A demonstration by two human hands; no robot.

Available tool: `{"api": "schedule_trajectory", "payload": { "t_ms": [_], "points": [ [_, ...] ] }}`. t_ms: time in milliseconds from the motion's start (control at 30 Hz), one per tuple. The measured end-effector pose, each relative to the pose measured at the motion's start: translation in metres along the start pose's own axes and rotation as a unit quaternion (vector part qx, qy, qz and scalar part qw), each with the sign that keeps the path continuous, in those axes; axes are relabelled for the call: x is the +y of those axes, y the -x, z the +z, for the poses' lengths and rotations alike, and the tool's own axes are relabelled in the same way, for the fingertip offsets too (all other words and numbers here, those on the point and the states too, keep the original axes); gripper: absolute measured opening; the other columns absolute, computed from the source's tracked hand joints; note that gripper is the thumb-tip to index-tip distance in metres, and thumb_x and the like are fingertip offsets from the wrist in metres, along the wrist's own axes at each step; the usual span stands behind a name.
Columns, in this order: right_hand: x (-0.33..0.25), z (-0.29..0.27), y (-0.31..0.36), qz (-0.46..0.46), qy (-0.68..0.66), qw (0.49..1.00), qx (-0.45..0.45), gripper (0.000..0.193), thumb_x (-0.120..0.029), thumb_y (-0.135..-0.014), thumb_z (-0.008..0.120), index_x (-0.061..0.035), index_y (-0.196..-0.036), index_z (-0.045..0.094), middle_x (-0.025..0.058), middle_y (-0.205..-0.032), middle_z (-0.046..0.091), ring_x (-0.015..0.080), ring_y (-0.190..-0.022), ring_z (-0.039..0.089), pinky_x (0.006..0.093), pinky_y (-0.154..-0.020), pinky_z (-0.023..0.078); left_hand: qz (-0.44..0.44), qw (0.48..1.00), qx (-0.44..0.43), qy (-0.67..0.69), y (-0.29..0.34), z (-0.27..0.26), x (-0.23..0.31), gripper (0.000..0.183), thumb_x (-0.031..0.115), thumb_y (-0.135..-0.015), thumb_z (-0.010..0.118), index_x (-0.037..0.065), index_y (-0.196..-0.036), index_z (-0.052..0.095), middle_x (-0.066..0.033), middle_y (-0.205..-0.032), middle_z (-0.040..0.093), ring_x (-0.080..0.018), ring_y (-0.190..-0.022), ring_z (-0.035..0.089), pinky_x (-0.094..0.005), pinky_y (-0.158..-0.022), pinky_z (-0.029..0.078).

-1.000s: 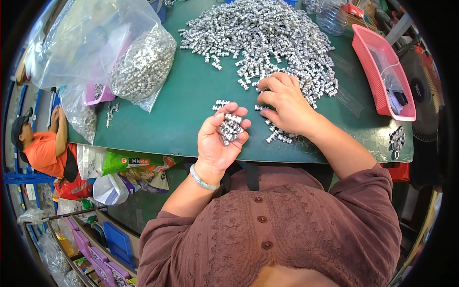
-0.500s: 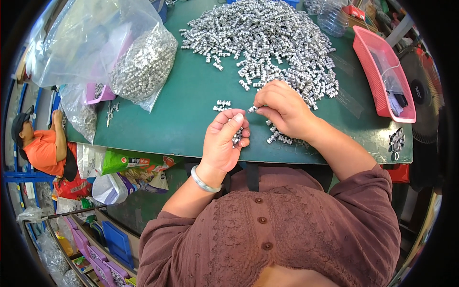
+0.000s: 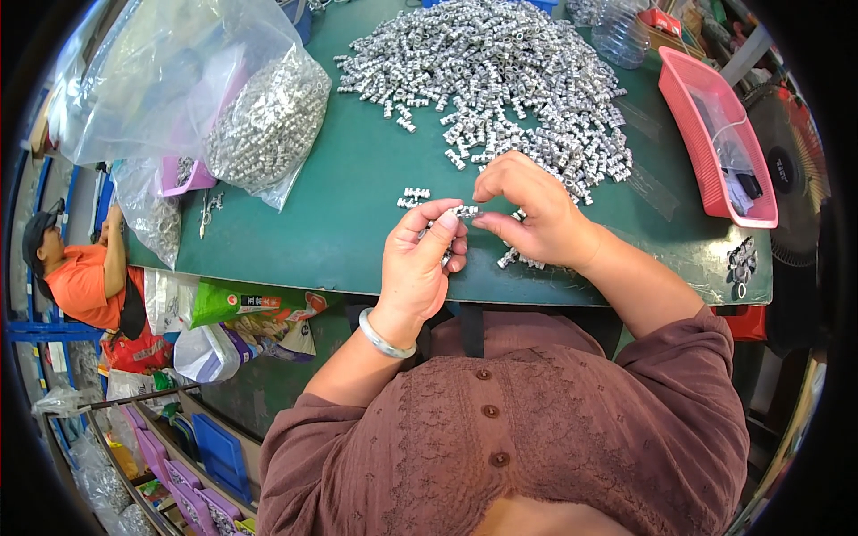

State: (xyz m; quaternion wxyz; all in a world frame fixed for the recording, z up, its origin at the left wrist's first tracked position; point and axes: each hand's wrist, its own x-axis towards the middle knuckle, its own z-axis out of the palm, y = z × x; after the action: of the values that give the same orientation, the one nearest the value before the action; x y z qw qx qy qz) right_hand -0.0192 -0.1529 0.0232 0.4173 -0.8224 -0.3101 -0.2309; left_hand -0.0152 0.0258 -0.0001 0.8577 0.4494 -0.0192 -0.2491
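Between its thumb and forefinger my left hand point(image 3: 418, 259) pinches a small silver ribbed metal fitting point(image 3: 465, 212). More such silver pieces show partly behind the curled fingers of that hand; how many is hidden. Just right of the fitting is my right hand point(image 3: 536, 214), thumb and forefinger parted around a gap. Its thumb tip lies close to the fitting's right end; whether they touch I cannot tell. A few similar fittings point(image 3: 415, 193) lie on the table beyond my left hand, and some more point(image 3: 518, 259) lie under my right wrist.
A large heap of silver fittings point(image 3: 500, 71) covers the far middle of the green table point(image 3: 375, 152). Clear plastic bags of parts point(image 3: 268, 121) stand at left, a pink basket point(image 3: 715, 134) at right. Further left is a person in an orange shirt point(image 3: 85, 281).
My right thumb and forefinger have parted from the pinch they had on a small piece. The fitting now sits at my left fingertips, sticking out to the right.
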Motion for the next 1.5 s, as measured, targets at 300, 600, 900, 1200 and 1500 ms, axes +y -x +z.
{"api": "schedule_trajectory", "payload": {
  "t_ms": [300, 600, 900, 1200, 1500],
  "points": [
    [0.009, 0.0, 0.001, 0.017, 0.05, 0.999, 0.011, 0.021, -0.002, -0.066, 0.066, -0.0048, -0.082, 0.052, 0.0076, -0.08, 0.053, 0.0271, -0.076, 0.05, 0.0359, -0.068, 0.04, -0.079, 0.973, -0.105, 0.19, -0.006, -0.014, 0.001, 0.014, 0.017, -0.089, 0.05, 0.01, -0.1, 0.055, -0.002, -0.083, 0.049, -0.0118, -0.069, 0.043, -0.0192, -0.05, 0.036],
    [0.009, 0.014, 0.005, 0.031, 0.109, 0.991, -0.071, 0.012, -0.012, -0.07, 0.065, -0.0066, -0.079, 0.057, 0.0064, -0.082, 0.051, 0.0258, -0.081, 0.048, 0.0362, -0.073, 0.037, -0.043, 0.959, -0.076, 0.27, -0.003, -0.038, 0.025, 0.022, 0.016, -0.081, 0.052, 0.005, -0.099, 0.055, -0.0105, -0.101, 0.054, -0.0224, -0.082, 0.051, -0.0286, -0.06, 0.047],
    [-0.003, 0.032, 0.001, 0.044, 0.196, 0.964, -0.173, 0.029, -0.033, -0.067, 0.068, -0.007, -0.076, 0.058, 0.0066, -0.08, 0.049, 0.0233, -0.084, 0.046, 0.035, -0.077, 0.035, -0.028, 0.973, -0.033, 0.226, 0.004, -0.056, 0.027, 0.013, 0.015, -0.087, 0.052, 0.009, -0.099, 0.054, -0.0049, -0.083, 0.049, -0.0155, -0.071, 0.046, -0.0206, -0.052, 0.041],
    [0.003, 0.029, -0.001, 0.103, 0.078, 0.983, -0.129, 0.006, -0.012, -0.076, 0.059, -0.0057, -0.078, 0.059, 0.0078, -0.076, 0.053, 0.0252, -0.079, 0.051, 0.0369, -0.072, 0.038, 0.008, 0.994, 0.018, 0.104, 0.012, -0.052, 0.027, 0.015, 0.007, -0.084, 0.055, 0.007, -0.1, 0.055, -0.0081, -0.092, 0.056, -0.015, -0.073, 0.051, -0.0218, -0.05, 0.041],
    [-0.005, 0.022, -0.009, 0.109, -0.094, 0.986, -0.086, 0.008, -0.007, -0.079, 0.056, -0.0007, -0.082, 0.059, 0.0098, -0.078, 0.056, 0.0259, -0.077, 0.053, 0.0341, -0.072, 0.043, 0.022, 0.998, 0.008, -0.057, 0.013, -0.025, 0.023, 0.021, 0.005, -0.082, 0.059, 0.005, -0.103, 0.056, -0.0053, -0.082, 0.058, -0.0112, -0.065, 0.052, -0.0197, -0.049, 0.039]
  ]
}}
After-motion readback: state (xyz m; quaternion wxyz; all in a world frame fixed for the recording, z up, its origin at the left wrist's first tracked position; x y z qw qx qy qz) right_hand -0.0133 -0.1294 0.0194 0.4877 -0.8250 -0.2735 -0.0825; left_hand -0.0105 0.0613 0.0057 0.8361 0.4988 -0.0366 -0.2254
